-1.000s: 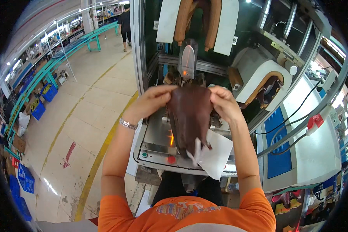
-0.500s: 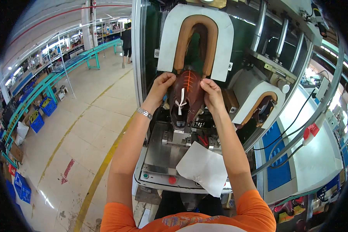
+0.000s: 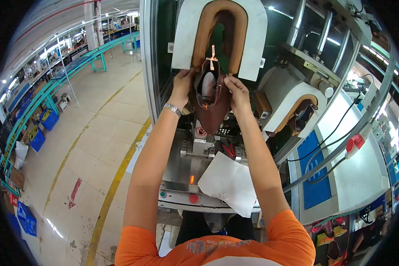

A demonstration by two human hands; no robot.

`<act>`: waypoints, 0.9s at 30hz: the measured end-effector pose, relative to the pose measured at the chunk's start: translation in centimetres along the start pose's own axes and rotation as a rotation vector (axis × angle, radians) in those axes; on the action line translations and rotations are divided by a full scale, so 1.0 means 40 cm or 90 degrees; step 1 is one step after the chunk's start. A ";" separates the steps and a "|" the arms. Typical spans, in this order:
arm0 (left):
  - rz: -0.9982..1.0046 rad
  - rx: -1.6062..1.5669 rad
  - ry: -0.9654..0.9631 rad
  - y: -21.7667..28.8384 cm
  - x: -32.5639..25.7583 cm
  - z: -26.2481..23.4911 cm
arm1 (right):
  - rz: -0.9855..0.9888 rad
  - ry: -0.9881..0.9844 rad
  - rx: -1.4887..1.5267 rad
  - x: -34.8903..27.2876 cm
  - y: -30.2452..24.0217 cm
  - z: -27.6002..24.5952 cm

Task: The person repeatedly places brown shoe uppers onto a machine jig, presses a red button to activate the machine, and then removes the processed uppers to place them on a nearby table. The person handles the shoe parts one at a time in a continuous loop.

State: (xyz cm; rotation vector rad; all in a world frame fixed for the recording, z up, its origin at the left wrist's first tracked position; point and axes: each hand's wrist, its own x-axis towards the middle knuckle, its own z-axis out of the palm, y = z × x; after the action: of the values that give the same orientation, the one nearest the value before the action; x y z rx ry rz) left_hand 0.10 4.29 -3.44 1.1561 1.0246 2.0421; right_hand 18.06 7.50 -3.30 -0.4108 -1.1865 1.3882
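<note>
both hands, left hand and right hand, grip brown shoe upper.

Orange short-sleeved shirt; silver wristwatch on left wrist; forearms bare

Head view. Both arms reach up to a brown shoe upper held against the machine. The left hand grips its left edge, a metal wristwatch on the wrist; the right hand grips its right edge. Above stands a white horseshoe-shaped pad with a tan inner rim. Below, a white sheet lies on the machine's bench, near a red button.
</note>
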 end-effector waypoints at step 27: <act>0.458 0.892 -0.168 0.207 -0.428 0.040 | 0.321 0.012 0.360 -0.205 0.379 -0.097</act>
State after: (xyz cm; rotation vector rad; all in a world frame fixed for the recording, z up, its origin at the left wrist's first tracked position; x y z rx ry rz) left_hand 8.53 -12.84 -3.59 2.6729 2.2055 1.2808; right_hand 15.12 5.18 -20.55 -0.3238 -0.6428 2.0696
